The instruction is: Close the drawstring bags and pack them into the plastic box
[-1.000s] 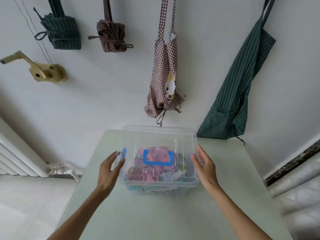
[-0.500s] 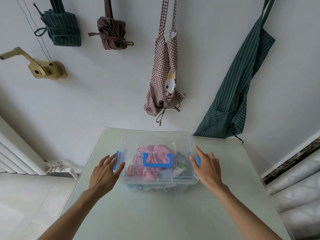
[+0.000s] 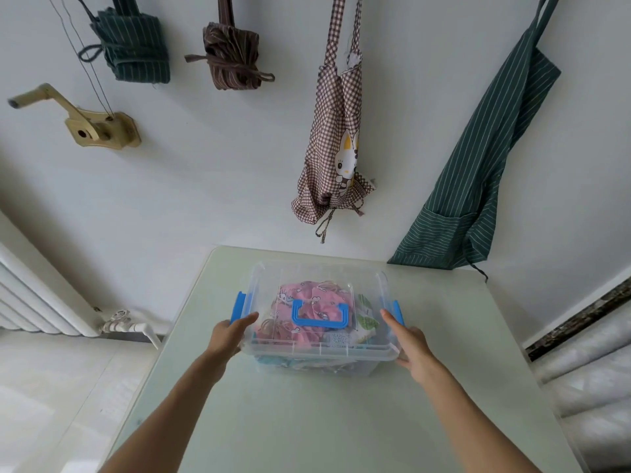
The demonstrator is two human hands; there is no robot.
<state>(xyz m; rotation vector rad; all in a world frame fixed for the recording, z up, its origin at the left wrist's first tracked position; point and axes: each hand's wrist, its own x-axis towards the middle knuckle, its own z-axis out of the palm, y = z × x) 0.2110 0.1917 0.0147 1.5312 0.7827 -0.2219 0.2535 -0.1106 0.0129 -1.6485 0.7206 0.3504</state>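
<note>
Item 1, nearest us: bare stretch of the pale green table [image 3: 307,421], running from its near edge up to the box; both our forearms cross it.

Item 2: our left hand [image 3: 228,337], at the box's left side near its front left corner. Thumb lies straight along the lid's rim; the fingers go under the rim and out of sight, so we cannot tell how far they curl.

Item 3: our right hand [image 3: 411,346], at the box's right side by the front right corner. Fingers lie straight and together against the wall and rim, tips reaching toward the right clasp.

Item 4: plastic box [image 3: 372,368], clear, rectangular, standing square on the table at mid-width, somewhat nearer the far edge than the near one. Clear lid [image 3: 266,285] sits on top, with a blue handle [image 3: 320,315] folded flat at its centre. One blue clasp on each short side: left clasp [image 3: 238,306], right clasp [image 3: 397,310].

Item 5, contents seen through lid and walls: drawstring bags [image 3: 309,298], mostly pink printed cloth, with white-and-green and blue patterned cloth toward the right and bottom. Whether each is drawn closed we cannot tell.

Item 6, room: open tabletop to left, right and front of the box; a narrower strip behind it to the far edge, which meets the wall.

Item 7, wall beyond: checked apron [image 3: 336,158], striped green apron [image 3: 478,186] whose hem touches the table's far right corner, two bundled cloths, a brass crank [image 3: 92,126].
</note>
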